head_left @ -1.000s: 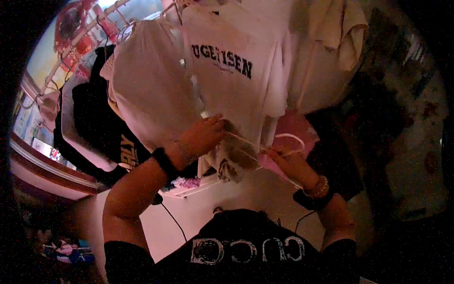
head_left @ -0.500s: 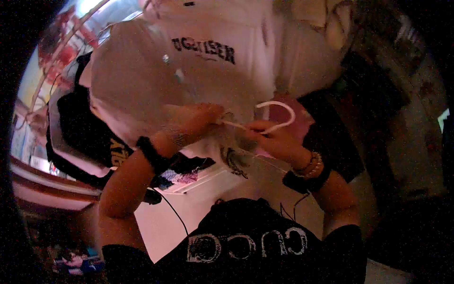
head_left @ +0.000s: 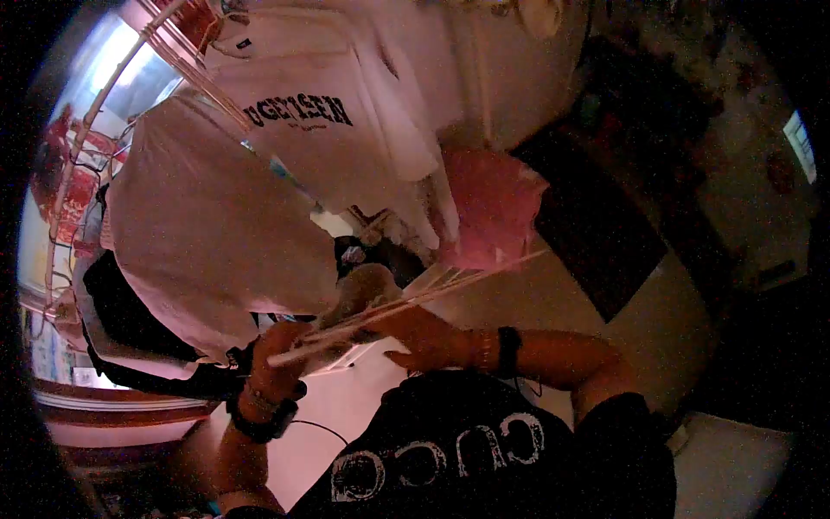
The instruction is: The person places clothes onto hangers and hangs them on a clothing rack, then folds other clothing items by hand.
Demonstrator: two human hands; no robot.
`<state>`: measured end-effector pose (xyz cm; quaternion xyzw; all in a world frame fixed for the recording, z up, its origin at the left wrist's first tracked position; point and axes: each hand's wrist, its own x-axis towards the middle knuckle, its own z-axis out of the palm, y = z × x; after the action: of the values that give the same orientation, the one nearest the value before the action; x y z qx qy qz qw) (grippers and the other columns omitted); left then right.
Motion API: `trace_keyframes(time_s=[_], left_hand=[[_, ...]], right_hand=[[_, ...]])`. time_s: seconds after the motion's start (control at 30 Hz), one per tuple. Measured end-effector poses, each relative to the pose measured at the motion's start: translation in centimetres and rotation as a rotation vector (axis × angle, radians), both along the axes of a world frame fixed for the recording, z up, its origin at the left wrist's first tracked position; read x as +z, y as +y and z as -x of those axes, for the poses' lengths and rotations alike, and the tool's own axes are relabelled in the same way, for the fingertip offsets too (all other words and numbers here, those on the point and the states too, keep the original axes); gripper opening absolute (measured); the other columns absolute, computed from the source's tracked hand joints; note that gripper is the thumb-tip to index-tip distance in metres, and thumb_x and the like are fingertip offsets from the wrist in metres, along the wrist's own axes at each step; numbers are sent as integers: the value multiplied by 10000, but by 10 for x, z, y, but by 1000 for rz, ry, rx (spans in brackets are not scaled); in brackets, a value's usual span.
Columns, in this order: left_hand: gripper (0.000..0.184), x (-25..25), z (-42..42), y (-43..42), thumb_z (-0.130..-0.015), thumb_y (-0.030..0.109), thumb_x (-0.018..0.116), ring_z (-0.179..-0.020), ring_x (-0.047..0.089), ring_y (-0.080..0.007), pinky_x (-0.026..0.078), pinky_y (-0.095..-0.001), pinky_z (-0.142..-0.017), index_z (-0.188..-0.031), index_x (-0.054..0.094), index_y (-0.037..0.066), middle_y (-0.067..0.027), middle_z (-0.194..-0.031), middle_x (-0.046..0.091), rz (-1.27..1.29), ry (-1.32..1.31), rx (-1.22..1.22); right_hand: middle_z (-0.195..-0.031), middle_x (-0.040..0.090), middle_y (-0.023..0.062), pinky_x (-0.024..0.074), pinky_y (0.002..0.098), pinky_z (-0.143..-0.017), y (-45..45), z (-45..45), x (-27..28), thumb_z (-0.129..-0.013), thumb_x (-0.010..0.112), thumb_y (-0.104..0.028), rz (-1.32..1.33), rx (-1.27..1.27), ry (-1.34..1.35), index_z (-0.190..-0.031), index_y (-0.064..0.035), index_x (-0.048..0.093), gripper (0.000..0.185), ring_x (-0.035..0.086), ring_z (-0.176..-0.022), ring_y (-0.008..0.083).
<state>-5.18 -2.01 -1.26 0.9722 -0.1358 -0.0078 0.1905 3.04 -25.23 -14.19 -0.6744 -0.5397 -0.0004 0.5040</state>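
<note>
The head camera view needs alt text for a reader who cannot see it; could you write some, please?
A person's left hand grips thin pale rods, with the right hand close against them and greyish cloth alongside. A pale shirt with dark lettering hangs beyond, near pink cloth, in a dim room.

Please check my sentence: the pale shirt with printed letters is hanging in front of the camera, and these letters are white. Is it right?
Not quite. In the head view, the letters on the pale shirt are dark, not white. The rest is right: it is hanging in front of the camera.
</note>
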Motion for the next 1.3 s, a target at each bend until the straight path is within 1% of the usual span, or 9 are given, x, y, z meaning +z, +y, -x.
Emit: trace_keyframes(time_s=[0.07,0.17,0.23,0.37,0.43,0.5,0.77,1.07,1.3], left_hand=[[294,-41,22,15,-697,98,663,-724,560,-301,459,-361,-592,-974,567,66,-128,-820,580,245,90,110],[354,-38,31,3,-642,64,707,-719,567,-292,468,-347,-588,-969,573,73,-130,-823,582,200,-32,37],[333,-48,47,7,-656,125,705,-712,567,-291,469,-352,-598,-958,576,71,-124,-820,583,319,-15,99],[294,-39,70,-4,-669,194,685,-701,560,-291,464,-357,-586,-920,588,75,-110,-792,589,155,4,32],[261,-69,90,1,-670,176,666,-679,552,-295,454,-358,-562,-901,596,76,-106,-761,589,670,211,398],[316,-49,78,-9,-644,231,703,-707,561,-277,455,-369,-621,-894,611,62,-121,-828,595,89,83,65],[251,-34,99,-18,-630,180,697,-696,551,-282,462,-363,-613,-830,610,56,-114,-739,587,137,168,98],[214,-62,117,4,-705,105,649,-765,583,-294,485,-349,-648,-900,581,49,-123,-855,591,182,58,250],[224,-105,88,40,-738,92,637,-807,599,-291,490,-338,-685,-948,586,37,-136,-874,614,212,102,522]], right_hand=[[-1245,395,173,317,483,-943,16,9,-8,-765,572,-173,75,-12,-40,-1244,-73,385,524,385,-1136,361],[-1138,487,164,393,459,-866,37,18,-37,-751,600,-205,74,-86,-200,-1160,-73,478,447,471,-1041,342],[-962,549,137,425,385,-782,35,13,-16,-727,655,-208,109,-35,66,-917,-40,581,264,518,-892,276],[-915,550,157,424,418,-754,23,25,-2,-705,670,-244,315,79,263,-854,-44,591,262,520,-840,311],[-927,550,156,417,431,-782,15,30,-23,-735,638,-233,344,145,231,-900,-46,594,253,518,-867,333],[-958,558,139,418,421,-792,8,32,-25,-766,592,-202,333,226,79,-960,-63,604,240,522,-882,319],[-937,590,82,390,389,-810,1,48,-29,-744,607,-225,446,201,-10,-964,-130,645,243,530,-868,265],[-855,556,86,386,384,-798,-67,11,-33,-693,628,-226,524,9,-119,-900,-114,600,237,506,-831,265],[-857,522,83,383,382,-782,-115,-61,11,-662,635,-225,483,-233,-564,-874,-105,555,256,484,-798,262]])
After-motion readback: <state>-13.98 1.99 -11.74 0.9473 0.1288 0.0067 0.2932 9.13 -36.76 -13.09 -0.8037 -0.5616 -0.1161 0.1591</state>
